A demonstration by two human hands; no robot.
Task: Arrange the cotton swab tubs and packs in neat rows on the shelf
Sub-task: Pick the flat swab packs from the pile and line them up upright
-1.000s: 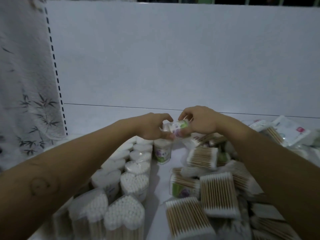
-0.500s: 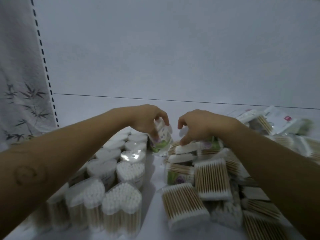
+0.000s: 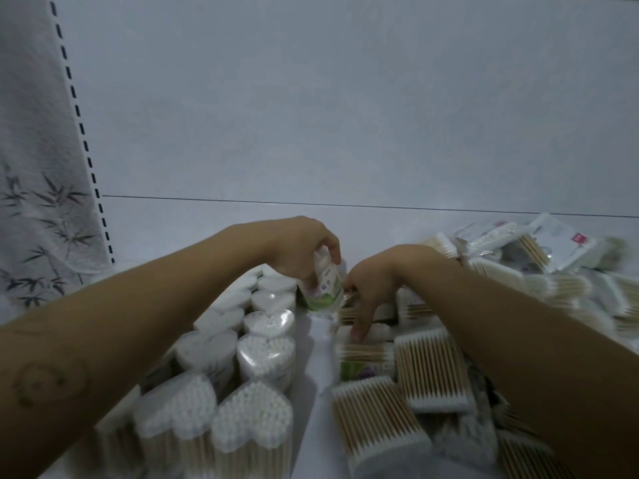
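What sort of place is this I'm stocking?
Most likely a shop's display shelving: a white shelf board with a slotted upright at its left, heart-shaped cotton swab tubs standing in rows, and a heap of wrapped swab packs. The left hand grips a green-labelled pack.

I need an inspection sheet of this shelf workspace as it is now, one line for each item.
Surface: white shelf, bare at the back.
Job's things: heart-shaped tubs upright in rows on the left; green-labelled tub in hand at the rows' far end.
Clutter: loose swab packs piled unsorted on the right.
Grippers: left hand grips the green-labelled tub; right hand touches a pack in the pile with fingertips.
Cables: nothing seen.
Surroundings: white back panel; slotted upright; bamboo-print cloth at left.
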